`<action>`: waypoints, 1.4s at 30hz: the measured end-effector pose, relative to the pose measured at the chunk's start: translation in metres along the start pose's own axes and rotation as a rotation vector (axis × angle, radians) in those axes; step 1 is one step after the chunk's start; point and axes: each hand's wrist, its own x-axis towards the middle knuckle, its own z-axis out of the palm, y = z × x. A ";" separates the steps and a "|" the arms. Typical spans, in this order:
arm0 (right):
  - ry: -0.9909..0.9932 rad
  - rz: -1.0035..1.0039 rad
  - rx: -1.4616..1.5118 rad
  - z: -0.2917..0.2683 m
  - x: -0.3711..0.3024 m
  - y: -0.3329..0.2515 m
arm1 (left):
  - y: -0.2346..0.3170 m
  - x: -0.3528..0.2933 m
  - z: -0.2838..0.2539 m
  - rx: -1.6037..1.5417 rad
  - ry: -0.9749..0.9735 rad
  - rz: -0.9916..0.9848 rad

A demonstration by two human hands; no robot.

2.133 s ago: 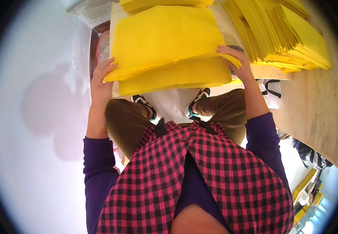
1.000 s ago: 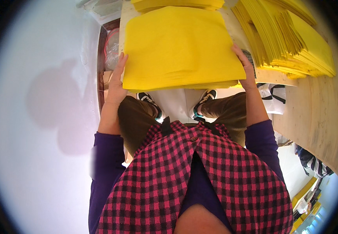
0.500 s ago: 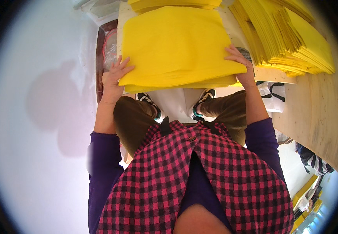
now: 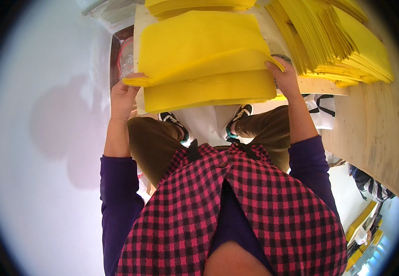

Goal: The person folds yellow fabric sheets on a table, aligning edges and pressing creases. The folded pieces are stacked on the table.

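White wall (image 4: 34,207), far left, with a soft grey shadow (image 4: 63,126) upon it. Clear plastic bag (image 4: 127,57) with a red edge, beside the table. Your left hand (image 4: 124,99), closed on the near left corner of the lifted yellow fabric sheets (image 4: 199,46), thumb side up, several layers showing at the grip. These sheets lie in front of you on the table, their near edge raised and drawn back in a slanting fold. Beneath them, a lower stack of yellow fabric sheets (image 4: 211,92), its near strip exposed. Beyond, at the upper edge, a further yellow stack (image 4: 202,6). Below the stack, your two dark shoes (image 4: 174,124) with pale laces, feet apart. Your right hand (image 4: 286,82), fingers narrowed on the right corner of the same lifted sheets. White bag (image 4: 321,112) with black straps, lower than the tabletop. Large pile of folded yellow sheets (image 4: 333,41), upper right. Pale wooden tabletop (image 4: 365,133), grain visible. Black-and-white striped bag (image 4: 372,186), far right
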 end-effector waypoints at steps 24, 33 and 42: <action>0.149 0.134 -0.082 0.009 0.012 0.007 | -0.009 0.004 0.031 -0.103 0.309 -0.064; 0.194 0.014 -0.422 0.012 0.024 0.017 | -0.029 0.009 0.029 0.285 0.380 -0.133; 0.207 0.033 -0.322 0.014 0.025 0.028 | -0.036 0.008 0.027 0.395 0.352 -0.097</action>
